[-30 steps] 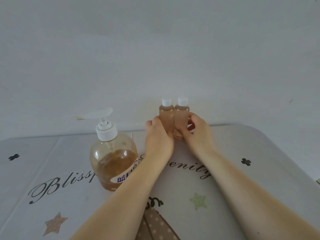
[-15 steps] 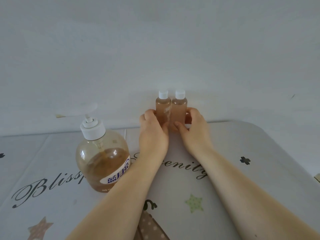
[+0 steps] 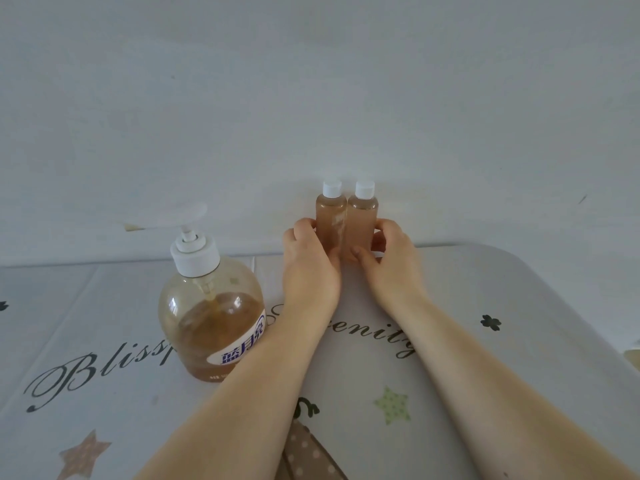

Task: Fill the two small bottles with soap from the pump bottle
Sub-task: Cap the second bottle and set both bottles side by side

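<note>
From my remote seat I see a table [image 3: 519,306] covered with a pale grey printed cloth, its far right corner rounded. Black looping script [image 3: 79,375] runs across the cloth, with part of it hidden; I can read "Bliss" at the left and "enity" further right. A brown star [image 3: 83,455] is printed near the lower left edge, and a green dotted star [image 3: 393,405] lies right of centre. A small dark clover shape [image 3: 490,322] is printed toward the right side, another at the far left edge [image 3: 2,305]. A brown polka-dotted patch [image 3: 311,455] shows at the bottom. Behind the table rises a plain white wall [image 3: 311,98], bearing a small dark mark [image 3: 583,199] at the right.
</note>
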